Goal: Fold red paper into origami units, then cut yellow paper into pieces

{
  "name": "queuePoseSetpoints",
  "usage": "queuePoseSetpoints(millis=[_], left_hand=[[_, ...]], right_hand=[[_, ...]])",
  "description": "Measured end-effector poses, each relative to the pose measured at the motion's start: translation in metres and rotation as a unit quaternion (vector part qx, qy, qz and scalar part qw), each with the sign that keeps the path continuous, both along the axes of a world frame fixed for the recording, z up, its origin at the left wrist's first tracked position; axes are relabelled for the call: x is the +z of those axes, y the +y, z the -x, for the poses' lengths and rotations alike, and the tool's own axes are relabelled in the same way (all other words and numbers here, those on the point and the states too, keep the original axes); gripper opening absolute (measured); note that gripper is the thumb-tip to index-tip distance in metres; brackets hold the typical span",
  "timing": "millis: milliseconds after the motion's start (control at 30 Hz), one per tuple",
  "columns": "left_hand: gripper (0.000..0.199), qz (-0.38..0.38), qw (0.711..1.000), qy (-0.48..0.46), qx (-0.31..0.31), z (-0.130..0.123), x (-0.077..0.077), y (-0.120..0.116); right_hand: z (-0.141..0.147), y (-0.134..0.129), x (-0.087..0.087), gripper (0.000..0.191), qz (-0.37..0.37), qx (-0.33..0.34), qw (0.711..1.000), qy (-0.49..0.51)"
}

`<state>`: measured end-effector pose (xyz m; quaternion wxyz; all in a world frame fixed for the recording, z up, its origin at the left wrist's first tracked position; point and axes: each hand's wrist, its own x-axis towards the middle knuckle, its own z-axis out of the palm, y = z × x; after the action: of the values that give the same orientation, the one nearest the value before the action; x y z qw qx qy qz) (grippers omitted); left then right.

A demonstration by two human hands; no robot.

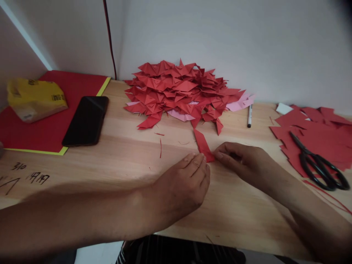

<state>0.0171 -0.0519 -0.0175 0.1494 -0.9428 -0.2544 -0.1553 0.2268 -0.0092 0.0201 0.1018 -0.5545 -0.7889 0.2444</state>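
Observation:
A narrow folded strip of red paper [202,142] lies slantwise on the wooden table, its upper end near the heap of folded red papers [176,86]. The fingers of my left hand [187,183] are pressed together over its lower end and hide part of it. From the right, my right hand [242,161] pinches the strip's lower right corner between thumb and forefinger. A few pink folded pieces [242,102] show under and beside the heap.
Black scissors [316,161] rest on red paper sheets [330,135] at the right. A marker [249,116] lies behind my right hand. At the left are a black phone [85,121], a red sheet [79,86] and a yellow packet [37,99]. Thin red scraps lie mid-table.

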Motion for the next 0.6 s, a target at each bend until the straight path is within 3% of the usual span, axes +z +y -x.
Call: queuePoseSetpoints(millis=[300,467,600], left_hand=[[0.035,-0.011,1.000,0.003,0.007,-0.001,-0.003,-0.001],[0.035,-0.012,1.000,0.002,0.007,-0.002,-0.001,-0.001],[0.035,-0.020,1.000,-0.003,0.008,-0.003,0.000,-0.002]], right_hand=[[0.009,-0.005,-0.009,0.023,-0.050,-0.019,0.998,-0.035],[0.013,-0.011,-0.018,0.026,-0.157,0.018,0.977,-0.146],[0.018,-0.013,-0.020,0.029,-0.199,0.042,0.948,-0.244]])
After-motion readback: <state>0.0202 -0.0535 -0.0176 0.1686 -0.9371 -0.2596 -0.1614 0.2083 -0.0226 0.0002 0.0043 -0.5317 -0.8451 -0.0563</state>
